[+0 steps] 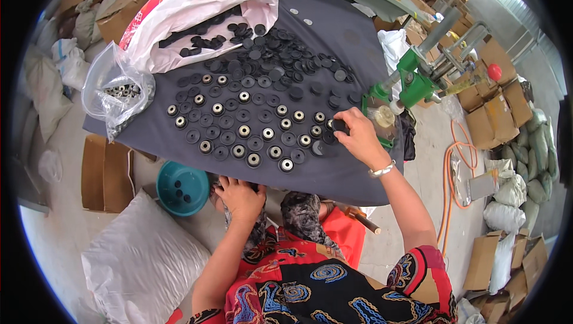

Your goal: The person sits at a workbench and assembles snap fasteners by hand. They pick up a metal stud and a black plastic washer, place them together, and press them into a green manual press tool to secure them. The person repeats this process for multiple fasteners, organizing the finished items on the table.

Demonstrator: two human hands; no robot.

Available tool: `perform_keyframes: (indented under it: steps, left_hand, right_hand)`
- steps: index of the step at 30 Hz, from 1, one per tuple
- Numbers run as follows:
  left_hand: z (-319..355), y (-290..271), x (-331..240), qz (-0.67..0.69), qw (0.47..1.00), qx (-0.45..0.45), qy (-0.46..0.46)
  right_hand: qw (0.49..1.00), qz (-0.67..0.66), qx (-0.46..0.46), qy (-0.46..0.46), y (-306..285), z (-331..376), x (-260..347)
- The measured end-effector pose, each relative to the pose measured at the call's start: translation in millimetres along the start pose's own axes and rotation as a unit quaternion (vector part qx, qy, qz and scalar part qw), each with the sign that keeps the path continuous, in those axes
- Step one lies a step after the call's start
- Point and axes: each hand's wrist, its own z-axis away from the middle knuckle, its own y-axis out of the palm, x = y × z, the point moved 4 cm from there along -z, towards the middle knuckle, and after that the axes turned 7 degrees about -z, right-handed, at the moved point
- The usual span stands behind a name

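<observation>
My right hand (361, 142) is closed at the right side of the dark table, pinching a black round disc (339, 126) between thumb and fingers. Just beside it stands a black piece with a metal ring bearing (320, 117) in it. Several more such pieces, like the one with a bearing (253, 160) at the near edge, are spread among bare black discs (227, 137). Below the table's near edge, my left hand (240, 200) lies over my knee with its fingers apart. A dark patch shows by its thumb; what it is I cannot make out.
A green hand press (412, 79) stands at the table's right. A pink-white sack (191, 7) spills black discs (286, 55) at the back. At the left sits a plastic-lined tub (101, 100) of metal bearings. A teal basin (167, 204) is on the floor.
</observation>
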Motion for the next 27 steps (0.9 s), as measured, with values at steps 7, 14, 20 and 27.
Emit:
perform_keyframes:
  steps: [7, 14, 20, 27]
  left_hand:
    - [-1, -3, -1, -0.025, 1.0, 0.007, 0.004]
    - [-1, -7, -2, -0.017, 1.0, 0.005, 0.009]
    - [1, -6, 0, -0.008, 1.0, 0.022, -0.008]
    - [1, -5, -2, -0.008, 1.0, -0.011, -0.004]
  right_hand:
    - [0.997, 0.068, 0.028, -0.001, 14, -18, -18]
    - [0.992, 0.108, 0.049, 0.041, 13, -23, -15]
    - [0.987, 0.157, -0.004, -0.029, 10, -11, -9]
    - [0.979, 0.142, -0.035, -0.143, 30, 29, 11]
